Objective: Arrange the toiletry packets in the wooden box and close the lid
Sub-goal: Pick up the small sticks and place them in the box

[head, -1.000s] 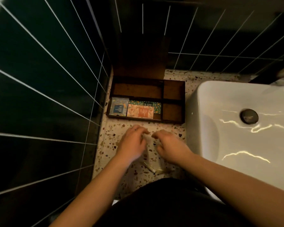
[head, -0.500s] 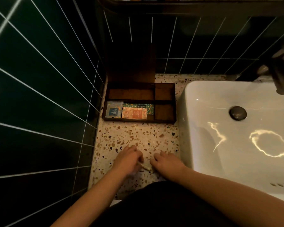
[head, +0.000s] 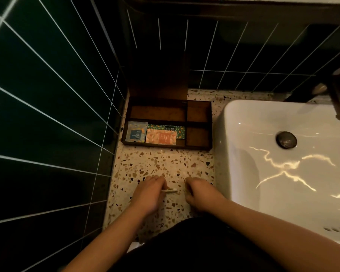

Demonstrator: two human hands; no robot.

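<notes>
The wooden box sits open at the back left of the speckled worktop, its lid upright against the dark tiles. In its front left compartment lie three packets — a blue packet, an orange packet and, partly under that one, a green packet. Nearer, the left hand pinches a thin white stick on the worktop. The right hand rests curled just beside it; whether it holds anything I cannot tell. A white sink stands to the right.
</notes>
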